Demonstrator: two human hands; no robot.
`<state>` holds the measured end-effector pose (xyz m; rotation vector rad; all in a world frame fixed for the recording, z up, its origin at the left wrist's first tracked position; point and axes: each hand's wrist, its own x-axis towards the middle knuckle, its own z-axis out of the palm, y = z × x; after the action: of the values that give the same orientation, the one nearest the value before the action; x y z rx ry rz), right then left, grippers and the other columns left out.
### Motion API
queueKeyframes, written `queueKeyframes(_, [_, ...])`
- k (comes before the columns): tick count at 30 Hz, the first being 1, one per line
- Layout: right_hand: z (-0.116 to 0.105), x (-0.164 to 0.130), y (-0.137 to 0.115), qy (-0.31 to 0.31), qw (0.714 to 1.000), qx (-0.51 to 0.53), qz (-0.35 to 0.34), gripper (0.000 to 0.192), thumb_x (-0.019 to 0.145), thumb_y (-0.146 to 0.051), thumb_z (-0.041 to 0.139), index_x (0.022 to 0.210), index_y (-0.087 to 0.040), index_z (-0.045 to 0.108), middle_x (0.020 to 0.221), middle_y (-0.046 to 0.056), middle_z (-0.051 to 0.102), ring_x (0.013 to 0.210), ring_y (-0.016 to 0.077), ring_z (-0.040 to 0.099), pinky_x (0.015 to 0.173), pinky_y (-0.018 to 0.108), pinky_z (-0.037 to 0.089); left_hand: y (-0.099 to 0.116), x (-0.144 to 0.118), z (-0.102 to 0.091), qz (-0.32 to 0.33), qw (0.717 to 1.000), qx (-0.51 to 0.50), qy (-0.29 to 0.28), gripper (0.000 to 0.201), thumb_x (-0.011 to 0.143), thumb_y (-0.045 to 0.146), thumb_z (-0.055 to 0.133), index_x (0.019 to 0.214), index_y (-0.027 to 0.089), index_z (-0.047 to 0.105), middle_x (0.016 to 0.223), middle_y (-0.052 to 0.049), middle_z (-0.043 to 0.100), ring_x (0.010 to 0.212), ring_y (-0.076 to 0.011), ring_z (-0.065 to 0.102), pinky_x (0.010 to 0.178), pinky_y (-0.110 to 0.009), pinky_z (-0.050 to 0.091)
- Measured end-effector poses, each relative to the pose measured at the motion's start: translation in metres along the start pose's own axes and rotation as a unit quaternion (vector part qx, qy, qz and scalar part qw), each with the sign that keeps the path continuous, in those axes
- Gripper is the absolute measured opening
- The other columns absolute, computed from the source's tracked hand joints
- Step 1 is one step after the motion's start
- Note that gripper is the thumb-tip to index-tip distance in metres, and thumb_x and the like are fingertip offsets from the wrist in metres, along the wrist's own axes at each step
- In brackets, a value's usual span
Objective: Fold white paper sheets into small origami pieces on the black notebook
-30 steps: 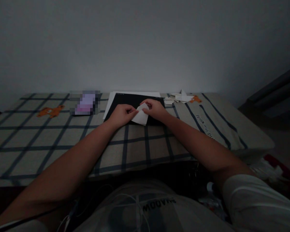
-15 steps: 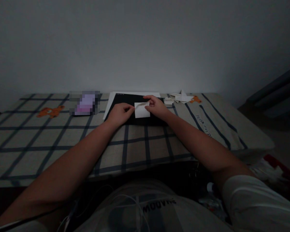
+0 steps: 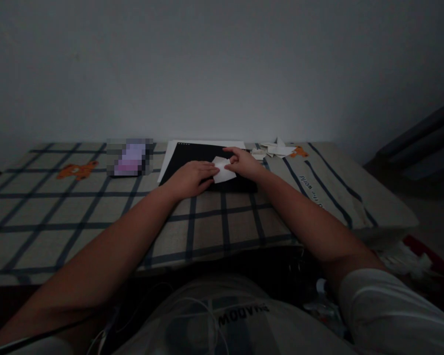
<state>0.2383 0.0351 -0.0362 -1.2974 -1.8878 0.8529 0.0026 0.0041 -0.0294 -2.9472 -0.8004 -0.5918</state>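
A person's left hand (image 3: 192, 176) and right hand (image 3: 244, 164) press flat fingers on a small, partly folded white paper (image 3: 222, 170) lying on a black mat (image 3: 192, 155); finished white folded paper shapes (image 3: 276, 149) lie nearby.

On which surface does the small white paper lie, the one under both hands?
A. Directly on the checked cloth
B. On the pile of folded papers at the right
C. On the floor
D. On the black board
D: the small white paper lies flat on the black board, with the left hand and the right hand pressing on it.
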Motion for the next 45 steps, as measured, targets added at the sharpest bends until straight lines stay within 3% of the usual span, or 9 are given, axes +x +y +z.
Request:
queueKeyframes(6, [0.0,0.001,0.002,0.017,0.997,-0.07,-0.033,0.061,0.079,-0.01,0.071,0.139,-0.012,0.059,0.09,0.004,0.068,0.074,0.0158,0.059,0.072,0.03,0.049,-0.009,-0.003,0.003,-0.024,0.998,-0.027,-0.05,0.039,0.099,0.031,0.05,0.128,0.018,0.071,0.128,-0.011,0.073,0.123,-0.0249,0.066,0.11,-0.042,0.05])
queueKeyframes(10, [-0.005,0.0,-0.001,0.072,0.981,-0.143,-0.109,0.043,0.082,-0.018,0.073,0.125,-0.015,0.069,0.108,0.01,0.068,0.083,0.0184,0.059,0.082,0.034,0.049,-0.008,-0.002,0.002,-0.048,0.997,0.011,-0.06,0.043,0.099,0.036,0.049,0.13,0.016,0.07,0.133,-0.013,0.07,0.125,-0.0282,0.063,0.11,-0.045,0.048])
queueKeyframes(15, [-0.011,-0.005,-0.006,0.078,0.961,-0.209,-0.165,0.018,0.09,-0.025,0.068,0.105,-0.018,0.075,0.104,0.009,0.068,0.096,0.0234,0.06,0.09,0.037,0.047,-0.005,-0.003,-0.001,-0.08,0.992,0.068,-0.067,0.049,0.101,0.045,0.047,0.135,0.016,0.066,0.139,-0.014,0.064,0.126,-0.0307,0.059,0.108,-0.047,0.046])
queueKeyframes(21, [-0.008,-0.006,-0.004,0.055,0.951,-0.255,-0.165,0.031,0.091,-0.021,0.066,0.121,-0.02,0.073,0.113,0.01,0.066,0.102,0.0246,0.061,0.094,0.038,0.047,0.0,-0.004,0.0,-0.083,0.988,0.098,-0.082,0.052,0.103,0.047,0.044,0.141,0.017,0.061,0.143,-0.012,0.062,0.132,-0.0316,0.054,0.109,-0.047,0.043])
queueKeyframes(30, [-0.009,-0.006,-0.002,0.031,0.941,-0.311,-0.131,0.03,0.094,-0.025,0.064,0.122,-0.019,0.073,0.118,0.012,0.066,0.11,0.0263,0.061,0.096,0.037,0.046,0.012,-0.002,-0.004,-0.09,0.986,0.115,-0.085,0.054,0.1,0.05,0.048,0.142,0.018,0.061,0.146,-0.013,0.06,0.139,-0.0348,0.048,0.105,-0.052,0.044])
queueKeyframes(35, [-0.008,-0.009,-0.001,0.011,0.94,-0.322,-0.116,0.034,0.095,-0.031,0.064,0.125,-0.019,0.071,0.122,0.013,0.065,0.112,0.027,0.06,0.097,0.038,0.046,0.013,0.001,-0.007,-0.091,0.985,0.096,-0.114,0.057,0.1,0.049,0.048,0.141,0.013,0.062,0.148,-0.016,0.059,0.139,-0.0303,0.052,0.115,-0.045,0.04])
queueKeyframes(45, [-0.007,-0.008,-0.001,0.046,0.948,-0.287,-0.127,0.032,0.088,-0.024,0.068,0.12,-0.018,0.068,0.116,0.011,0.067,0.103,0.0252,0.061,0.093,0.039,0.047,0.008,-0.001,-0.006,-0.12,0.985,0.036,-0.118,0.063,0.096,0.054,0.05,0.143,0.013,0.059,0.152,-0.014,0.055,0.139,-0.031,0.053,0.118,-0.043,0.039])
